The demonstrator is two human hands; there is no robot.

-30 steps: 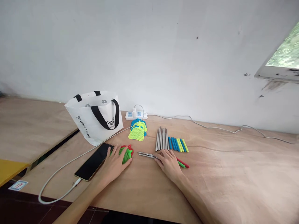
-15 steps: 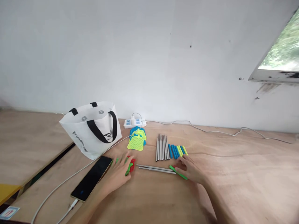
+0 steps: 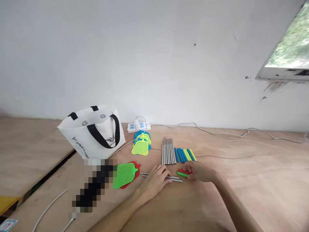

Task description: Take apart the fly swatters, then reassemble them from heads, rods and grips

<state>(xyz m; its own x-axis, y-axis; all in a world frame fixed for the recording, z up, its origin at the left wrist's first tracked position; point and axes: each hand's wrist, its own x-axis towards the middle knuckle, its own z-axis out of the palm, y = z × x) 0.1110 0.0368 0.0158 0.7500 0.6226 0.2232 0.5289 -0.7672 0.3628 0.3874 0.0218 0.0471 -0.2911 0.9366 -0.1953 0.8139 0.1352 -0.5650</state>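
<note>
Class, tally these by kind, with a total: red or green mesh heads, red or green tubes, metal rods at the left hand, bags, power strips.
Mesh heads: 2
Tubes at the right hand: 2
Metal rods at the left hand: 2
Bag: 1
Power strip: 1
Total: 8

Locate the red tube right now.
In the head view, right of centre, the red tube is in the right hand, beside the green tube, just below the blue and yellow tubes.
</note>
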